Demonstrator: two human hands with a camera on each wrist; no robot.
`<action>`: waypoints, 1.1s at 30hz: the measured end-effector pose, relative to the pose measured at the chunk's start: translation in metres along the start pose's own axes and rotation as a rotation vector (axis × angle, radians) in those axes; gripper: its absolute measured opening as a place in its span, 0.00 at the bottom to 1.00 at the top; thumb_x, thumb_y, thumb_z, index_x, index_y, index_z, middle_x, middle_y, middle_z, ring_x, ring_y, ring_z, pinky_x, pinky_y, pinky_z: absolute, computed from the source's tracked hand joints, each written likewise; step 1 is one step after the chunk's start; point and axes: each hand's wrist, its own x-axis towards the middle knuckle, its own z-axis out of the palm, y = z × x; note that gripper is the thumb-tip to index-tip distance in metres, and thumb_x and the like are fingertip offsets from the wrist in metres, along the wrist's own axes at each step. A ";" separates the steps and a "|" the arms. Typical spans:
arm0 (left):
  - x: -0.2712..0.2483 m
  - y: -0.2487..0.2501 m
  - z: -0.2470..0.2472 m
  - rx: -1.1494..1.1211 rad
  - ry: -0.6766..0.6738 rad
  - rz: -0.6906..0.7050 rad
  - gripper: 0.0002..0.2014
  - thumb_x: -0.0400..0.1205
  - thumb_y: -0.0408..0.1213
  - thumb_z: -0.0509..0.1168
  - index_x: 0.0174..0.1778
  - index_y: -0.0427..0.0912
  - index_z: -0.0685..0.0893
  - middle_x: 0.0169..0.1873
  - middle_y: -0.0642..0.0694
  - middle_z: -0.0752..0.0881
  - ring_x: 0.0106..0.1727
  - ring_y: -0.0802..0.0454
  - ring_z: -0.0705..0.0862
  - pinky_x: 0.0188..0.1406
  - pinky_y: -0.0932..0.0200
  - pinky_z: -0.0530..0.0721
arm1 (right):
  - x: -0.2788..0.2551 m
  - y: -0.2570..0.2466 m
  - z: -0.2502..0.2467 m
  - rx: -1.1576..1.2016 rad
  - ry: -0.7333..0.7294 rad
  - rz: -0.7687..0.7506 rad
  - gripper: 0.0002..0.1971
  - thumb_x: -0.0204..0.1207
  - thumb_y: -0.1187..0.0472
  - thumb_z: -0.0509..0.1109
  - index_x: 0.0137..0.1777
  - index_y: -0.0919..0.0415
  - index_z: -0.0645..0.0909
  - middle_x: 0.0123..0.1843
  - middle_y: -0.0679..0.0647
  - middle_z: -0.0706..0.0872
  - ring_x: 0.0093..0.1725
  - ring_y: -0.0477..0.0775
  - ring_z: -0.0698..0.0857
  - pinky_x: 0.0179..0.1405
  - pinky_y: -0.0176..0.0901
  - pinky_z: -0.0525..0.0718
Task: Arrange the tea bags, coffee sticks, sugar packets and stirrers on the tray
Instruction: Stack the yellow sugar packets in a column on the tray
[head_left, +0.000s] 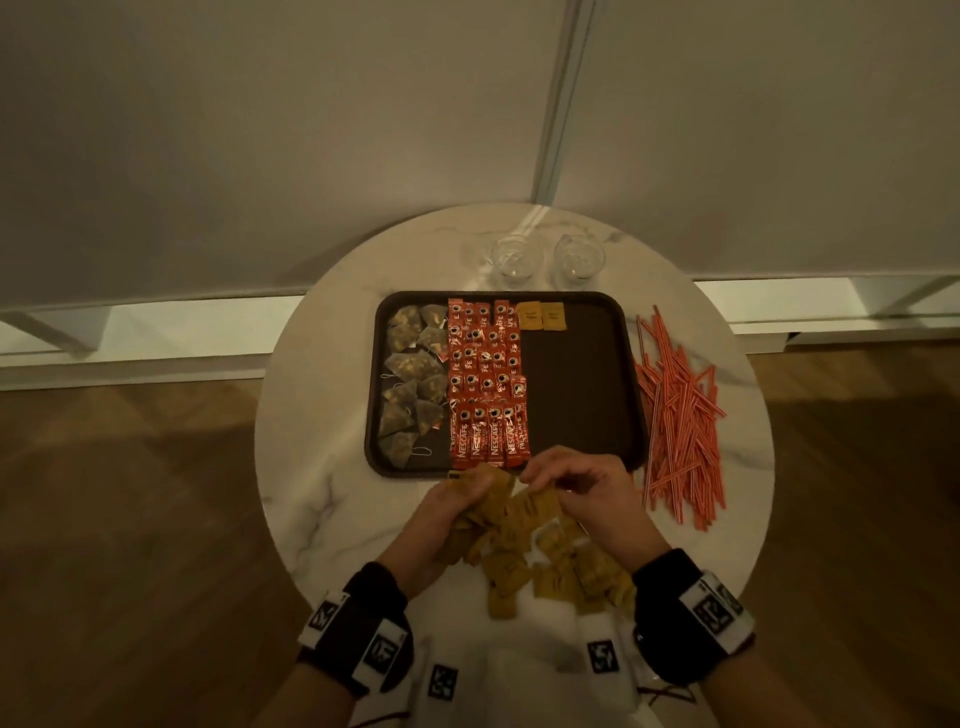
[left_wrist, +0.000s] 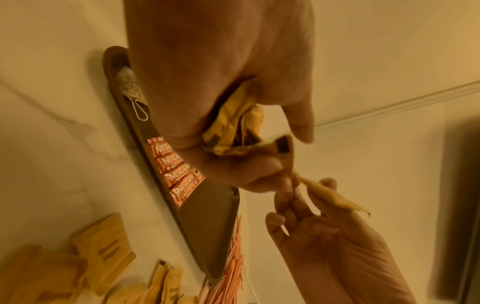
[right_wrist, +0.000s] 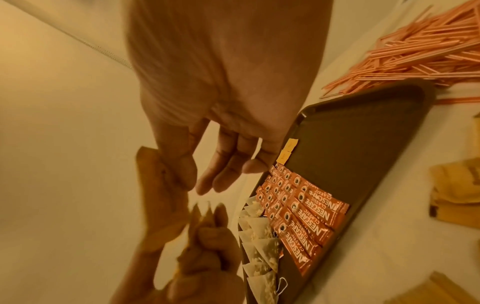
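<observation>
Brown plastic tray (head_left: 582, 405) at the middle of a round marble tabletop (head_left: 322, 395), half filled: tea bags (head_left: 410, 379) line its left edge, coffee sticks (head_left: 485, 384) fill the rows beside them, and two sugar packets (head_left: 542, 315) sit at the far edge, next to the sticks. The tray's right half lies bare. Striped stirrers (head_left: 680, 415) are heaped off the tray along the tabletop's right edge, and a loose pile of sugar packets (head_left: 545, 561) covers the near edge. Two glass cups (head_left: 548, 257) stand beyond the tray's far edge.

The step in hand appears to be feeding packets singly from a held bundle. Done well, each packet would be pulled flat and laid square beside the two already placed, building a row down the bare half and leaving room at the right edge for the stirrers.

The left hand (head_left: 457, 514), over the near edge, has its fingers curled tight around a crumpled bundle of sugar packets (left_wrist: 233, 123), thumb pressing one packet outward. The right hand (head_left: 582, 493) meets it, thumb and forefinger pinching a single packet (left_wrist: 330, 197) at its end, the remaining fingers (right_wrist: 226, 174) hanging loosely extended.
</observation>
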 end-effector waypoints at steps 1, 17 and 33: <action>-0.002 0.001 0.001 0.008 -0.036 -0.007 0.14 0.88 0.34 0.57 0.64 0.30 0.80 0.35 0.46 0.90 0.30 0.57 0.88 0.22 0.68 0.81 | 0.001 0.001 0.000 -0.023 -0.020 0.003 0.17 0.70 0.80 0.74 0.38 0.56 0.91 0.48 0.57 0.90 0.53 0.60 0.88 0.54 0.56 0.87; 0.004 -0.006 -0.006 0.144 0.220 0.296 0.12 0.76 0.33 0.75 0.54 0.38 0.86 0.46 0.39 0.91 0.45 0.43 0.89 0.46 0.53 0.90 | -0.009 -0.012 0.015 -0.017 0.119 0.292 0.06 0.78 0.60 0.74 0.49 0.59 0.91 0.45 0.53 0.93 0.42 0.51 0.89 0.38 0.38 0.82; 0.036 -0.006 -0.018 0.133 0.404 0.124 0.12 0.78 0.37 0.74 0.56 0.41 0.85 0.44 0.41 0.91 0.38 0.50 0.91 0.21 0.68 0.78 | 0.049 -0.007 -0.029 -0.167 0.238 0.142 0.05 0.74 0.70 0.76 0.49 0.65 0.89 0.46 0.54 0.92 0.47 0.47 0.91 0.46 0.33 0.87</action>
